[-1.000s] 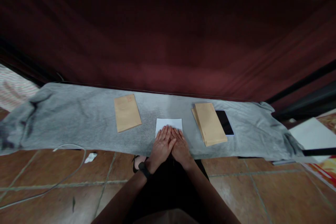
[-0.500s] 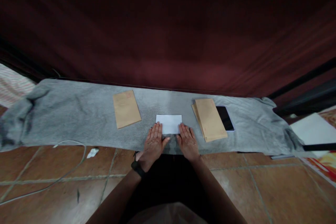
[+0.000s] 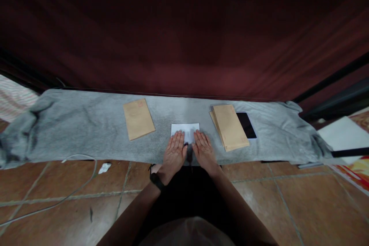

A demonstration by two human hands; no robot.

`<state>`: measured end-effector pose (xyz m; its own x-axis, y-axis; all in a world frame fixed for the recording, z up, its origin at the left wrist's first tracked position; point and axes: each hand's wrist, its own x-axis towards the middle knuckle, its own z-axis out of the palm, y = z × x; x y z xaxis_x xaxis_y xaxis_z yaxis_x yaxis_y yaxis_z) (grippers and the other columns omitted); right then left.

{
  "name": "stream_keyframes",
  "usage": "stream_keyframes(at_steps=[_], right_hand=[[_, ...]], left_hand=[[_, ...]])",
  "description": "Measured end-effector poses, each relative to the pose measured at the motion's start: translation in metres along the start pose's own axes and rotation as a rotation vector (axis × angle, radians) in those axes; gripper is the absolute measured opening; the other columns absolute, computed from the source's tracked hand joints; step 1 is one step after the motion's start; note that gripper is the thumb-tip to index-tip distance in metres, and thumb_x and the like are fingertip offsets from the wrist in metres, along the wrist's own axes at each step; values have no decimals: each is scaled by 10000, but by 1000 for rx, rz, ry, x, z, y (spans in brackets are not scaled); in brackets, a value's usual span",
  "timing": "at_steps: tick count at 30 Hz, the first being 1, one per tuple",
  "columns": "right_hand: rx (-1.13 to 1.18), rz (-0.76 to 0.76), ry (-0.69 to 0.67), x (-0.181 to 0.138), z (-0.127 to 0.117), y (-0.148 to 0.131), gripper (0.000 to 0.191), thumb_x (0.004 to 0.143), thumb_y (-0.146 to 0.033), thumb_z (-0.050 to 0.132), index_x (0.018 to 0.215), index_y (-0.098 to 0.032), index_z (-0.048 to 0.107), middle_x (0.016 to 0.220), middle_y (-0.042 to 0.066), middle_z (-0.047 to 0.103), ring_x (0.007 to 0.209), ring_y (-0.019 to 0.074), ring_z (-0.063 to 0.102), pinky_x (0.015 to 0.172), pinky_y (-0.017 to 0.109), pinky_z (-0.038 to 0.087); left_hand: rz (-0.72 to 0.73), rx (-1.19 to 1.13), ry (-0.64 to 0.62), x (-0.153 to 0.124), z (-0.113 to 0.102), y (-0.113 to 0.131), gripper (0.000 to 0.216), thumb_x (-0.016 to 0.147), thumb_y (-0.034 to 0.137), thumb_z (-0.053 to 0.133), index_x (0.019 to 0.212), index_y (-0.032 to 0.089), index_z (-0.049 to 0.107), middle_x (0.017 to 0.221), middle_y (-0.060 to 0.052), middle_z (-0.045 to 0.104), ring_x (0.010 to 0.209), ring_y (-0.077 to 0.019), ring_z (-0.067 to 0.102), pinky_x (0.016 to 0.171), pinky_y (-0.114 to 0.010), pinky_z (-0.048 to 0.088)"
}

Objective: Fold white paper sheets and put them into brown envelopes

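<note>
A folded white sheet of paper (image 3: 185, 127) lies on the grey cloth (image 3: 95, 123) right in front of me. My left hand (image 3: 174, 151) rests flat on its left part, fingers stretched out and pointing away from me. On the right part lies my right hand (image 3: 204, 150), also flat with straight fingers. Between the two thumbs a strip of the paper shows; its near edge is mostly covered by the hands. To the left is a single brown envelope (image 3: 139, 119). A stack of brown envelopes (image 3: 231, 127) sits to the right, partly over a dark phone (image 3: 247, 126).
A dark red curtain (image 3: 184, 46) hangs behind the cloth-covered surface. Below are brown floor tiles (image 3: 259, 200), with a white cable (image 3: 77, 192) and a crumpled white scrap (image 3: 104, 168) at the left. Dark bars (image 3: 331, 80) stand at the right.
Both hands have slid inward and a little forward over the paper, from its side edges onto its face. The envelopes and phone stay where they were.
</note>
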<state>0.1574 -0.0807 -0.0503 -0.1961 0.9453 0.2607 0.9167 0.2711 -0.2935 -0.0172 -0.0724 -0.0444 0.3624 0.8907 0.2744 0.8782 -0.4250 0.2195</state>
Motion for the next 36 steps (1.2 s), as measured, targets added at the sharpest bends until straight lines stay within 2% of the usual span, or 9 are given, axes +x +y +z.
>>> stream_keyframes(at_steps=[5,14,19,23,26,29,32,36], right_hand=[[39,-87,-81,14,6,-16,527,1082,-326,265,1573,-145,328,1614,81,370,1515,190,296,1256,427,252],[-49,-41,-12,-2,11,6,556,1078,-374,341,1572,-120,317,1596,112,391,1493,221,344,1250,458,232],[-81,-33,-5,-5,7,14,558,1077,-367,348,1577,-122,304,1597,108,390,1485,224,358,1245,451,234],[-84,-37,6,-5,6,14,567,1072,-357,363,1591,-146,274,1593,109,397,1475,225,377,1240,456,239],[-84,-35,6,-5,7,14,573,1070,-357,364,1595,-149,265,1587,114,407,1470,228,387,1237,461,245],[-89,-27,2,-5,8,14,563,1067,-340,363,1585,-133,291,1586,113,409,1472,234,383,1237,461,243],[-89,-28,-18,-5,10,16,552,1057,-295,358,1582,-136,300,1596,105,391,1478,237,373,1239,466,237],[-89,-20,-13,-5,11,16,535,1056,-280,345,1573,-142,325,1592,94,401,1473,234,380,1236,466,239]], left_hand=[[99,-42,-83,3,12,12,633,976,132,276,1598,52,188,1595,-181,379,1507,-242,312,1235,-481,298],[12,10,-39,-5,4,-9,591,1028,284,319,1578,72,271,1603,-173,366,1519,-255,281,1233,-471,301],[-41,14,-11,-8,3,-19,601,1031,314,342,1577,72,277,1592,-181,379,1503,-269,317,1226,-490,304],[-83,32,3,-8,2,-18,587,1025,304,351,1549,41,332,1587,-206,374,1499,-293,321,1225,-501,300],[-73,32,-4,1,0,-11,584,1023,286,337,1546,24,327,1592,-211,363,1516,-291,276,1237,-506,274],[27,-9,-38,18,2,-1,586,1024,262,308,1576,66,271,1608,-165,357,1529,-244,247,1251,-477,257],[128,-48,-94,37,10,6,580,1026,249,280,1591,121,250,1615,-117,366,1528,-208,255,1264,-458,231],[135,-50,-152,51,21,6,574,1042,319,276,1578,113,289,1614,-129,367,1530,-225,254,1266,-479,204]])
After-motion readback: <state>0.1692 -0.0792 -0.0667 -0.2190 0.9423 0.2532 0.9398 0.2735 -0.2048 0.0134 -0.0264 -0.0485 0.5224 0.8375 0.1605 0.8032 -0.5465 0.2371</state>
